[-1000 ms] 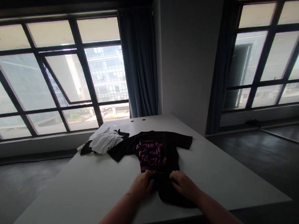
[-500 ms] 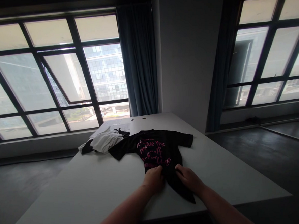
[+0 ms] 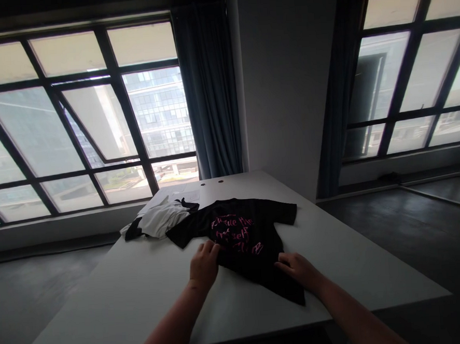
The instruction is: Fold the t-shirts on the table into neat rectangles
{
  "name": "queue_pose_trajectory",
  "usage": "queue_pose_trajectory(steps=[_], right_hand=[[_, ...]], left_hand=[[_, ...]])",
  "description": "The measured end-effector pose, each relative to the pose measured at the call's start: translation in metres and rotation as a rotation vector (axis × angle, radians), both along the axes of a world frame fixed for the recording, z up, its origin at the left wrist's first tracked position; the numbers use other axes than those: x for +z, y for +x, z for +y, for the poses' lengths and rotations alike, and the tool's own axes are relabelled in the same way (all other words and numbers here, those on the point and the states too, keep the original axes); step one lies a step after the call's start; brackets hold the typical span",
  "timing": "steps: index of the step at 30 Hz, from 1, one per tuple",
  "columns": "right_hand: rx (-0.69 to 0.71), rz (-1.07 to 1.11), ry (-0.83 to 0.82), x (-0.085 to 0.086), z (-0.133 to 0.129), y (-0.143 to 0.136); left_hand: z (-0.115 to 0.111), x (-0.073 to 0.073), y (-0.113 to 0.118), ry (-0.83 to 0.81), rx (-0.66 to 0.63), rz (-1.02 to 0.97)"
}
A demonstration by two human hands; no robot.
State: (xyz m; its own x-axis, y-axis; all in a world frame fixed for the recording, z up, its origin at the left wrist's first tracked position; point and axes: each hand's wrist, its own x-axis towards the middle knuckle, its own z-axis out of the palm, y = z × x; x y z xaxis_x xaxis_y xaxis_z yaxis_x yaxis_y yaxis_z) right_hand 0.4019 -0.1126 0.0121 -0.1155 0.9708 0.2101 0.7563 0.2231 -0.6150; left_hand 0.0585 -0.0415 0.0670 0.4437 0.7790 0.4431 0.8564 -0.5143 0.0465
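- Windows [image 3: 32, 129] backlight the white table [image 3: 136, 302] before you; the black T-shirt [image 3: 255, 266] lies spread there, its sleeve [image 3: 182, 231] against a pale garment heap [image 3: 158, 220].
- Your left hand [image 3: 204, 266] pinches one edge; your right hand [image 3: 298, 269] curls at the opposite edge, its grip impossible to tell.
- Uneven pulling could skew the cloth or rumple the print [image 3: 239, 234].
- Your fingers hide the held fabric; dark folds barely read.
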Motion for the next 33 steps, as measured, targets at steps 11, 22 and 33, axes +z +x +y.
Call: queue_pose_trajectory(steps=[11,22,33], right_hand=[[-0.038,0.034,-0.042,0.006,-0.005,0.016],[0.031,-0.185,0.151,0.029,-0.035,0.003],[0.085,-0.33,-0.063,0.029,-0.074,-0.012]], left_hand=[[-0.01,0.052,-0.065,-0.163,0.051,-0.046],[-0.027,0.016,-0.082,-0.443,-0.037,0.013],[-0.027,-0.046,-0.075,-0.394,-0.191,-0.097]])
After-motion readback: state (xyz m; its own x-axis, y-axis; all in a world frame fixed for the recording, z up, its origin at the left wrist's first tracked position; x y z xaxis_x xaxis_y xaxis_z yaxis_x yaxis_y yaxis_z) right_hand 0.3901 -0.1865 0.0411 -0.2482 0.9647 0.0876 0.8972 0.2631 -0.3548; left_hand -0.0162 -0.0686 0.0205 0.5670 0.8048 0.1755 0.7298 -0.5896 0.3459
